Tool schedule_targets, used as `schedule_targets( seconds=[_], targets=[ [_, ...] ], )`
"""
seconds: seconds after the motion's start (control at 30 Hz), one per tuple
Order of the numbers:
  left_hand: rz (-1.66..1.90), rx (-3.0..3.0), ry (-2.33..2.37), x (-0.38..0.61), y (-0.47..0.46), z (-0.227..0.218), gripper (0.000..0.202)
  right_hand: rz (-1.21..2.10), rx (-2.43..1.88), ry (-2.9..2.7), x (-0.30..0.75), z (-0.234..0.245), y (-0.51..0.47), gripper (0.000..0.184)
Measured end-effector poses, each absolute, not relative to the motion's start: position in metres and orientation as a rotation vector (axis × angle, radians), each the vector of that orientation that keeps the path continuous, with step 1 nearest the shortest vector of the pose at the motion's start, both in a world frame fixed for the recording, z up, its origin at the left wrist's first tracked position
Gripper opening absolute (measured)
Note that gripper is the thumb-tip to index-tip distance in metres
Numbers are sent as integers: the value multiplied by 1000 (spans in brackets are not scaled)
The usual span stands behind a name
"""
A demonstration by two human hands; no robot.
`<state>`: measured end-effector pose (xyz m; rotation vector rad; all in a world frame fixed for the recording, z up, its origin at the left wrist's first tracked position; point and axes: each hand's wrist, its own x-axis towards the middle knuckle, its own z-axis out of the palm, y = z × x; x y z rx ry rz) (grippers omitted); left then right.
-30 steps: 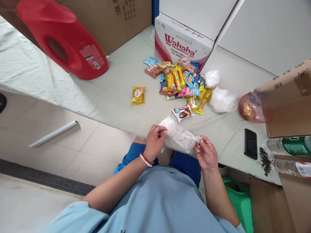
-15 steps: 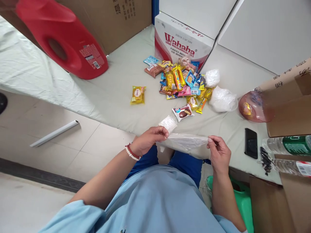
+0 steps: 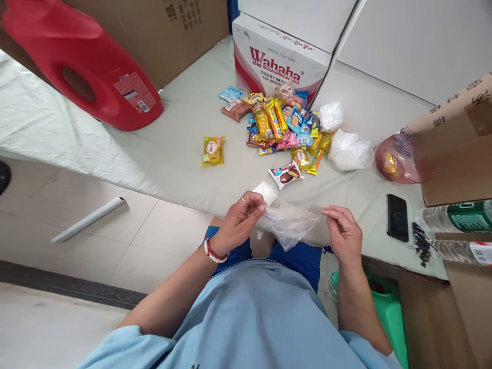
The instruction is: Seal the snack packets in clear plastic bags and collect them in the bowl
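A thin clear plastic bag (image 3: 290,224) hangs crumpled between my two hands, just off the near edge of the cloth-covered table (image 3: 177,148). My left hand (image 3: 241,220), with a ring and a red-and-white bracelet, pinches the bag's left edge. My right hand (image 3: 343,233) pinches its right edge with thumb and fingers. A second small folded clear bag (image 3: 266,191) lies on the table by my left fingers. Beyond it are a chocolate pie packet (image 3: 286,174) and a pile of wrapped snacks (image 3: 282,125).
A yellow snack packet (image 3: 211,150) lies apart, left of the pile. A red jug (image 3: 82,77) and a Wahaha carton (image 3: 274,64) stand further back. Crumpled clear bags (image 3: 348,151), a black phone (image 3: 397,217), water bottles (image 3: 453,218) and cardboard boxes (image 3: 457,154) are on the right. A green stool (image 3: 388,312) is below.
My hands pulled the clear bag taut between them, then came slightly closer, so it now sags crumpled. A small folded bag has come into view on the table.
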<state>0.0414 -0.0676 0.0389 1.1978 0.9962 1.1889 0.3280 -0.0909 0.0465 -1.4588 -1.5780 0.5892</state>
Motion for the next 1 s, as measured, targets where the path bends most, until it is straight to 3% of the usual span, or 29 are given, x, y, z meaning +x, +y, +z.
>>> schedule_targets(
  seconds=[0.1, 0.2, 0.3, 0.63, 0.83, 1.0],
  targets=[
    [1009, 1298, 811, 50, -72, 46, 28, 738, -1373, -1548, 312, 52, -89, 22],
    [878, 1369, 637, 56, -74, 57, 25, 1142, -1211, -1735, 296, 58, -85, 30],
    [889, 1370, 630, 56, -73, 60, 23, 1453, -1149, -1789, 293, 59, -79, 23],
    [1083, 1095, 937, 54, -70, 50, 35, 1352, -1270, -1938, 322, 51, -76, 11],
    [1098, 1091, 960, 54, -69, 51, 39, 998, -1445, -1591, 320, 44, -77, 12],
    [926, 1104, 727, 67, -75, 53, 35, 1549, -1162, -1484, 288, 44, -82, 50]
  ],
)
